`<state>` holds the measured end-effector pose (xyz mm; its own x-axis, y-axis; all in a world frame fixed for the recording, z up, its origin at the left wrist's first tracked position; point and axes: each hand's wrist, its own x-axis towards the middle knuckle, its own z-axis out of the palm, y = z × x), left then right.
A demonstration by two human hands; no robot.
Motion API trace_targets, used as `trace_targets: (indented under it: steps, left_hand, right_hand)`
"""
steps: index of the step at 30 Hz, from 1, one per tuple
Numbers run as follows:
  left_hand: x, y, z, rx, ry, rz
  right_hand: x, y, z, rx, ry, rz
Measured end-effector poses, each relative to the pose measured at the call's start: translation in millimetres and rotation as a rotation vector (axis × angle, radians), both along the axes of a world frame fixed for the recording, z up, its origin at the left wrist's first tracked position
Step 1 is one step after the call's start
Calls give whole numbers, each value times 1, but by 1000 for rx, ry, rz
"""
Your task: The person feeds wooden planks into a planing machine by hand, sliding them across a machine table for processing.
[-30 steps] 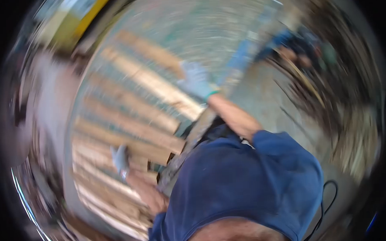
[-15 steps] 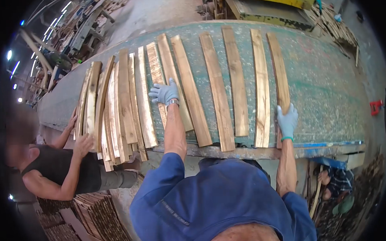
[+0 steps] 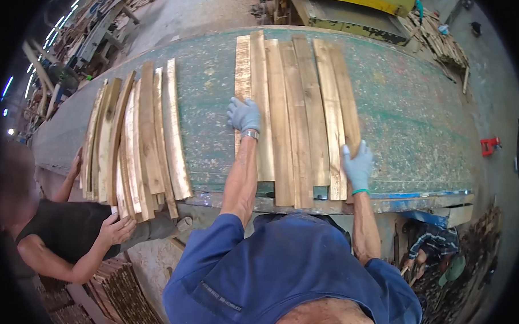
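Several long wooden slats lie side by side on the green worktable in front of me. My left hand [image 3: 245, 115], in a grey glove, rests over the leftmost slat [image 3: 242, 65] of the group, fingers curled over its outer edge. At the near end of the rightmost slat [image 3: 344, 96], my gloved right hand [image 3: 358, 165] grips it between thumb and fingers. Between my hands, the middle slats [image 3: 298, 126] sit close together, their near ends uneven. The parts of the outer slats under my palms are hidden.
A second cluster of slats [image 3: 147, 131] lies to the left, where a co-worker's hand [image 3: 116, 229] touches the near ends. The green worktable [image 3: 412, 122] extends right. Yellow machinery [image 3: 374, 1] stands beyond it. Slat stacks [image 3: 124, 298] stand on the floor; another person [image 3: 436, 241] crouches at lower right.
The spread slats between my hands have been drawn together, leaving a gap from the left cluster. My left hand moved right and my right hand moved left. The co-worker's near hand moved down.
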<state>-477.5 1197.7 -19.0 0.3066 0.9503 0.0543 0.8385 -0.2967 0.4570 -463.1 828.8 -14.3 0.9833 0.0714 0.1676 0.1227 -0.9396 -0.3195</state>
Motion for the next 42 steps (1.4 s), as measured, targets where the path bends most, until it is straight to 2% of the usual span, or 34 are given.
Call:
trace_targets:
  steps: [2,4,6,9,10,12,14,15,17,20,23,25,28,32,35,36,39,42]
  left_hand:
    - [3,-29,16,-115,-57,-130]
    - [15,-49,30,-210,-141,-295]
    - [16,-61,27,-298,-224,-483]
    - [35,-72,5,-413,-402,-742]
    - [37,-77,5,-444,-437,-804]
    - [36,-89,9,-504,-516,-923]
    - [7,-100,35,-245,-241,-978]
    - [-14,-104,48,-105,-106,-998]
    - [-65,-117,56,-44,-4,-1171]
    - [-130,-160,62,-64,183,-1305]
    - [-136,-182,57,32,266,-1339]
    - [-132,-188,56,72,260,-1310]
    - [-118,-184,31,115,114,-1325]
    - [-101,-183,32,218,108,-1278]
    - [-101,-169,24,114,87,-1214]
    - [-104,-169,25,117,194,-1165]
    - [-112,-149,25,-10,203,-1088]
    - [-118,-141,41,-3,280,-1063]
  right_hand:
    - [-8,-11,10,4,53,-25]
    - [4,-35,2,-11,-24,-34]
    - [6,-59,-1,27,-57,-55]
    - [3,-91,12,-23,35,-63]
    - [-6,-102,15,-94,-20,-101]
    - [-33,-135,18,-30,-99,-105]
    - [-70,-159,18,31,-121,-65]
    - [-89,-162,23,-52,-68,-11]
    - [-118,-159,37,-213,49,98]
    - [-123,-149,26,-256,60,89]
    - [-98,-145,-2,-216,-116,48]
    - [-82,-145,-9,-191,-136,72]
    - [-54,-143,-12,-153,-140,143]
    - [-48,-153,-1,-155,-91,209]
    - [-46,-160,-1,-128,-88,253]
    - [-46,-162,-3,-108,-83,266]
    - [-43,-167,-5,-65,-90,308]
    - [-42,-171,-5,-50,-101,332]
